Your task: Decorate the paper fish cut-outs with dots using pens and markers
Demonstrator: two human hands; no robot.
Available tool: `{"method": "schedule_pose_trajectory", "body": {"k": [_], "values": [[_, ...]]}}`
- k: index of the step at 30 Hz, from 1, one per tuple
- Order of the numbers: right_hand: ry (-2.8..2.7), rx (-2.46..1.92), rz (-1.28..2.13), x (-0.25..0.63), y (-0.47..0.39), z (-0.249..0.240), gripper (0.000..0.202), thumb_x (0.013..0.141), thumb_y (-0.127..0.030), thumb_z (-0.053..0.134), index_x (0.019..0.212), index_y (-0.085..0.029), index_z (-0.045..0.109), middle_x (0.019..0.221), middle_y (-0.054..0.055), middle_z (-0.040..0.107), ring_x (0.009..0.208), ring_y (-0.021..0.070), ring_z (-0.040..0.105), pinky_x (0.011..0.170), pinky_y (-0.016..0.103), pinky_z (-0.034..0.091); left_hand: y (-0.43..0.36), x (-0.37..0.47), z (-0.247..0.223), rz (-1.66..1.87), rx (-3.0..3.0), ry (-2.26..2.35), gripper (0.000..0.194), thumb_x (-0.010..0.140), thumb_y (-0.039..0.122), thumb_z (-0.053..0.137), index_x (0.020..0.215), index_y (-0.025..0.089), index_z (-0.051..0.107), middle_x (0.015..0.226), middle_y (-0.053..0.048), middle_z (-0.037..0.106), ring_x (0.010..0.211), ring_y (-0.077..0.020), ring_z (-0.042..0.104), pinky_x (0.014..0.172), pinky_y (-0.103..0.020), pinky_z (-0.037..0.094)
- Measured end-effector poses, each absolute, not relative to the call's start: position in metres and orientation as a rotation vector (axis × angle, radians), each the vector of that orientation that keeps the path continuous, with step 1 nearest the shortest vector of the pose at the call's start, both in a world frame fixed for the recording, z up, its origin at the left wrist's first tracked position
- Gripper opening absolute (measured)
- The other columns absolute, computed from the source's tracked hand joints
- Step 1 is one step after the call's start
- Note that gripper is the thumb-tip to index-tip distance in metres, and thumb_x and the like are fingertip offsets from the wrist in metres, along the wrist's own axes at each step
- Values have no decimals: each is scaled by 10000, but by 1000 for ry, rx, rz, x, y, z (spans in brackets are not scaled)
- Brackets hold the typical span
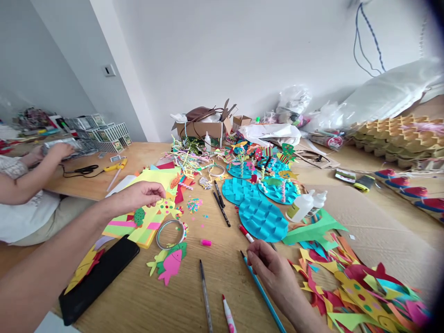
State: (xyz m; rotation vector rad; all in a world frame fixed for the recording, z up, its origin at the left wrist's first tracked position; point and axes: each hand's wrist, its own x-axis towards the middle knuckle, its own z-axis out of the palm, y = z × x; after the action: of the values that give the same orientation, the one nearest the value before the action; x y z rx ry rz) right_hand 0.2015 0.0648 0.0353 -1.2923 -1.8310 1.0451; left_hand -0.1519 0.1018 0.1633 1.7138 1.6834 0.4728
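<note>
Fingertips of our left hand (pixel 157 198) are drawn together, right over the yellow spotted paper fish (pixel 168 208); can't tell if they pinch it or anything else. The fish lies at the right edge of the yellow paper stack (pixel 145 231), just above the tape roll (pixel 170 234) in view. Green spotted fish (pixel 139 217) sits on the same stack, below our left wrist.

Our right hand (pixel 262 260) is well apart from that fish, fingers curled loosely; can't tell if anything is in them. Blue pencil-like stick (pixel 261 289) runs along its left side, red-and-white marker (pixel 246 233) just beyond the fingertips.

Between our hands on the wooden table (pixel 187 305): pink cap (pixel 206 242), pink fish (pixel 171 266) overlapping green and yellow ones near the tape roll. Blue textured oval (pixel 263 219) lies beyond our right hand, glue bottles (pixel 300 206) next to it. Loose paper scraps (pixel 350 286) are right of our right hand.
</note>
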Motion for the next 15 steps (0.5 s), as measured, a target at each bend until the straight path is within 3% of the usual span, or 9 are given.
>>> {"method": "schedule_pose_trajectory", "body": {"k": [4, 10, 15], "values": [[-1882, -1309, 1032, 200, 64, 35, 230, 833, -394, 424, 695, -222, 493, 602, 9, 527, 556, 183, 504, 522, 282, 363, 102, -165, 153, 316, 1741, 1713, 193, 913, 323, 630, 845, 143, 616, 784, 9, 603, 676, -142, 590, 629, -293, 501], [-1900, -1282, 991, 201, 66, 33, 223, 808, -397, 462, 667, -229, 501, 563, 6, 540, 526, 184, 507, 505, 279, 372, 109, -184, 153, 254, 1732, 1812, 201, 931, 323, 609, 1043, 156, 623, 1063, -54, 624, 907, -209, 625, 780, -385, 535], [-1902, -1255, 940, 201, 66, 27, 221, 818, -377, 463, 657, -232, 504, 541, 0, 542, 496, 177, 505, 483, 272, 369, 116, -207, 148, 301, 1590, 1895, 249, 934, 332, 606, 1113, 159, 607, 1116, -64, 613, 932, -223, 627, 782, -394, 543]]}}
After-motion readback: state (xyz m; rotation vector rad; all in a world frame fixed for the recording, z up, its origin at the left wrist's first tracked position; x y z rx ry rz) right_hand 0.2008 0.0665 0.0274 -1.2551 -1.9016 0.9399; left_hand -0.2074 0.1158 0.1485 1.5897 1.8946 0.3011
